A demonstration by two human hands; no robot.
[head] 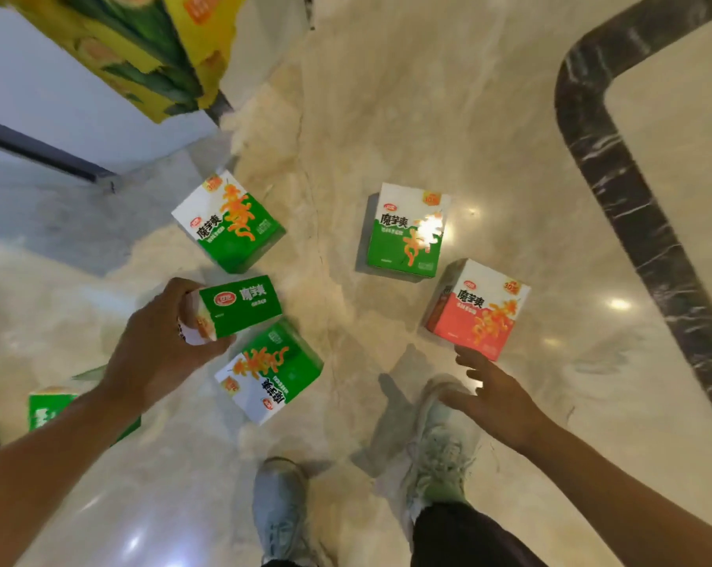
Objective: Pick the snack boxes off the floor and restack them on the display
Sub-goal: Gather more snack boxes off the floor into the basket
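Early stage, by the look of it: one box in hand, five on the floor (pixel 387 116), none seen placed on the display from this view.

Far left, at 8 o'clock of the frame, a partly hidden green box (pixel 45 407) lies on the floor, its right part covered by the left forearm. The left hand (pixel 158 341) grips the held green box (pixel 233 306) by its end, fingers curled around it, box lifted off the floor as far as can be judged. At 12 o'clock from that hand lies the upper green box (pixel 227 223), tilted, face up. At 5 o'clock from the hand, just below the held box, lies the lower green box (pixel 270 372), print upside down to the camera.

Yellow-green cartons (pixel 149 47) sit at 11 o'clock of the frame on a white base (pixel 39 96); possibly the display, cannot tell.

Right of centre lies the far green box (pixel 407 233), glare on its face. The red box (pixel 479 308) lies at 4 o'clock from it, close by. The right hand (pixel 489 392) is empty, fingers spread and relaxed, fingertips (pixel 466 356) just short of the red box's near corner; contact cannot be told. The red box sits at 12 o'clock from this hand, likely next pick.

Shoes (pixel 440 456) at 6 o'clock.

Left to do: five floor boxes plus restacking.
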